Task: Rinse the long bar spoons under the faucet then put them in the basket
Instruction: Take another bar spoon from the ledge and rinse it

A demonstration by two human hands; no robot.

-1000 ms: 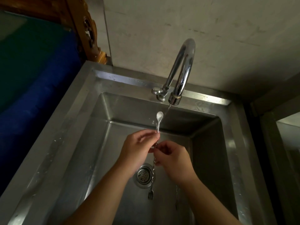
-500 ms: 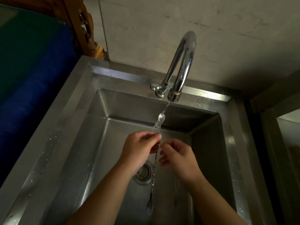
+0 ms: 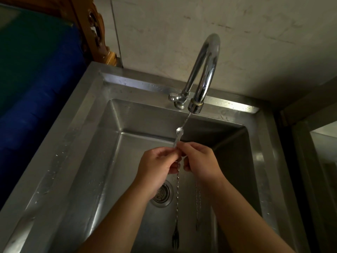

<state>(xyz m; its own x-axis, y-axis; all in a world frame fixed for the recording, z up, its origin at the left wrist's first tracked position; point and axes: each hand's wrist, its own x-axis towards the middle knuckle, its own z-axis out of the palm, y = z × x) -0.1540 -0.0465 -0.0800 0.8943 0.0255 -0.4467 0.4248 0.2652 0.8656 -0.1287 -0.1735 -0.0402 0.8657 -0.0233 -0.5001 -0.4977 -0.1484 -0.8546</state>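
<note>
A long twisted bar spoon (image 3: 177,194) hangs upright over the sink, its small bowl at the top in the thin water stream from the chrome faucet (image 3: 204,73). Its forked end points down near the frame's bottom. My left hand (image 3: 158,167) pinches the stem just below the bowl. My right hand (image 3: 200,161) pinches the same stem from the other side. A second twisted bar spoon (image 3: 198,207) shows below my right hand; whether that hand holds it I cannot tell. No basket is in view.
The steel sink (image 3: 102,161) has a round drain strainer (image 3: 163,193) under my left wrist. A blue and green surface (image 3: 36,88) lies to the left, a carved wooden post (image 3: 94,33) at the back left, a dark ledge (image 3: 321,143) at right.
My right hand rose and closed in on the stem beside my left hand. The spoon's bowl moved from left of the stream into it and now stays under the water.
</note>
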